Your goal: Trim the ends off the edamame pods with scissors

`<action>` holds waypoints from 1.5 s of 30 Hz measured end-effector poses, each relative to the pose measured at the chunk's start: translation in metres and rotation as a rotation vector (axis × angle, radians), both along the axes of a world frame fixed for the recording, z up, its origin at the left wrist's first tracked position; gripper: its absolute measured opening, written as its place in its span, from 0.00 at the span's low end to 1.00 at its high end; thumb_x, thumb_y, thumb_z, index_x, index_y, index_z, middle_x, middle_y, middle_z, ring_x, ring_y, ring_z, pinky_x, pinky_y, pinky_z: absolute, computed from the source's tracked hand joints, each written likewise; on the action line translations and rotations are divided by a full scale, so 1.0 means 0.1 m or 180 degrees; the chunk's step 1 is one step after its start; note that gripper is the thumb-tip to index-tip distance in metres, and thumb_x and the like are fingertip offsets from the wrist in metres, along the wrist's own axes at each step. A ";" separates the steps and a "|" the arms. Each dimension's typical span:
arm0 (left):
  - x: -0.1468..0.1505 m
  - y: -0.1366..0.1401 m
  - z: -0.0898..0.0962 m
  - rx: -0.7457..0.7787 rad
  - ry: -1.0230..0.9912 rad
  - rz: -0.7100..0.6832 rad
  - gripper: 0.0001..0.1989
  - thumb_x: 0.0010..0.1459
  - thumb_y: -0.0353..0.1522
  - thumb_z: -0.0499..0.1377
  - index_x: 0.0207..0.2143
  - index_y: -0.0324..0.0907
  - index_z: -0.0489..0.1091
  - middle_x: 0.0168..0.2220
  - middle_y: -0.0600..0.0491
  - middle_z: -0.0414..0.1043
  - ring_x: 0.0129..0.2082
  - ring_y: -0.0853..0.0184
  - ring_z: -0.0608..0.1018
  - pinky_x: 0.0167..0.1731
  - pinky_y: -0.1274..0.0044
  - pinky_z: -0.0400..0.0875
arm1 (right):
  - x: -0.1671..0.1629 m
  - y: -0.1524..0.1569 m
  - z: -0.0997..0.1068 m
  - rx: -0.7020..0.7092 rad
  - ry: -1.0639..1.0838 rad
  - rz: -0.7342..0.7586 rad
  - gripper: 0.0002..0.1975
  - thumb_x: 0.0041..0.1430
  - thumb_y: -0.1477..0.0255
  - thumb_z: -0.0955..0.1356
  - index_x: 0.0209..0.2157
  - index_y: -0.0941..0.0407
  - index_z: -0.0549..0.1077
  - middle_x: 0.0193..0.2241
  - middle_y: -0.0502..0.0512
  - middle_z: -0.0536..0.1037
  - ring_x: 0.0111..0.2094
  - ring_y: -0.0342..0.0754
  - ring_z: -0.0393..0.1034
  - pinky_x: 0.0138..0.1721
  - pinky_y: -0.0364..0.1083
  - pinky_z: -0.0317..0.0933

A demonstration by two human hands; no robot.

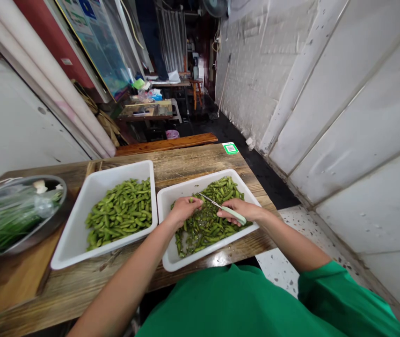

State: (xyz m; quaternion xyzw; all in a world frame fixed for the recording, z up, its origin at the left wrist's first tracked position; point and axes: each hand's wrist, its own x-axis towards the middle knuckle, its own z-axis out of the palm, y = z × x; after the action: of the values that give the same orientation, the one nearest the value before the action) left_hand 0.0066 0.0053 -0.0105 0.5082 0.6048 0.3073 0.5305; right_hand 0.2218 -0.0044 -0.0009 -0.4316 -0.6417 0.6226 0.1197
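My right hand (236,209) is closed round the pale green handles of a pair of scissors (235,214), whose blades point left toward my other hand. Pinched in the fingers of my left hand (185,209) is a green edamame pod (200,198), close to the scissor tips. Both hands are over a white tub (175,265) holding wet pods (217,229) with small trimmed bits among them. To its left, a second white tub (69,255) contains a heap of edamame pods (122,210).
A metal bowl (64,187) with bagged green stalks (10,224) stands at the left on a wooden board (20,276). Behind the wooden table (171,164) is a bench (171,144). A green QR sticker (230,148) marks the table's far right corner.
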 end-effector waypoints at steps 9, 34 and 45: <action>0.01 0.02 -0.01 -0.0161 -0.0596 0.0208 0.19 0.35 0.39 0.65 0.28 0.34 0.70 0.20 0.55 0.67 0.12 0.81 0.56 0.13 0.83 0.46 | -0.01 -0.01 0.08 0.0137 -0.0111 -0.0035 0.22 0.47 0.52 0.65 0.23 0.59 0.61 0.16 0.45 0.64 0.13 0.35 0.57 0.11 0.35 0.52; -0.06 0.03 0.07 -0.0525 -0.1332 -0.0078 0.18 0.40 0.32 0.64 0.35 0.37 0.65 0.26 0.51 0.72 0.13 0.81 0.59 0.13 0.86 0.46 | -0.02 -0.01 0.02 0.0091 0.0036 -0.0035 0.20 0.47 0.54 0.66 0.26 0.58 0.63 0.16 0.44 0.63 0.12 0.35 0.56 0.12 0.36 0.52; -0.08 0.09 0.05 -0.0594 -0.1864 0.0793 0.11 0.38 0.25 0.64 0.27 0.35 0.66 0.19 0.58 0.61 0.15 0.81 0.61 0.11 0.87 0.48 | -0.05 -0.04 0.09 0.0148 0.0042 0.0035 0.21 0.49 0.52 0.63 0.24 0.58 0.59 0.16 0.43 0.61 0.13 0.35 0.56 0.12 0.35 0.49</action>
State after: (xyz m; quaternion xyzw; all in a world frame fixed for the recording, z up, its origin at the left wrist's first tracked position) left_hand -0.0010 0.0139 -0.0052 0.2697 0.5096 0.4461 0.6845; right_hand 0.2170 -0.0082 0.0080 -0.4210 -0.6576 0.6110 0.1305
